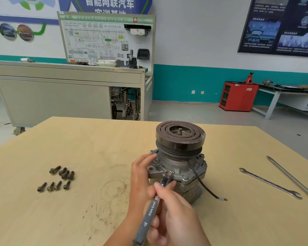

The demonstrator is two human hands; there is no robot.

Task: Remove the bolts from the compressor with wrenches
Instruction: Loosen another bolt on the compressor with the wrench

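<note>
My right hand [174, 210] is curled tight round the shank of the dark grey steel ring wrench [150, 213], thumb laid along it, and the ring end sits over a bolt head [168, 173] at six o'clock on the flange. My left hand [140, 174] lies against the flange at about eight o'clock to steady it; I cannot tell whether its fingers curl under the rim. The grey cast-metal compressor with its dark grooved pulley [180, 157] stands upright on the pale wooden desk [78, 148], pulley face up, a little right of centre. I judge it heavy and rigid, so it should hold its place, but a stiff bolt could still twist it on the smooth wood, and bracing the housing seems wise. The flange ears and the ribbed body look like the sound places to hold; the round pulley would likely turn or slip, and the thin black wire [201, 183] trailing off at four o'clock should be left alone. More hex bolts [185, 177] remain round the flange. Eight loose dark bolts [60, 178] lie at nine o'clock, and two long silver open-end wrenches [270, 182] lie at three o'clock.
</note>
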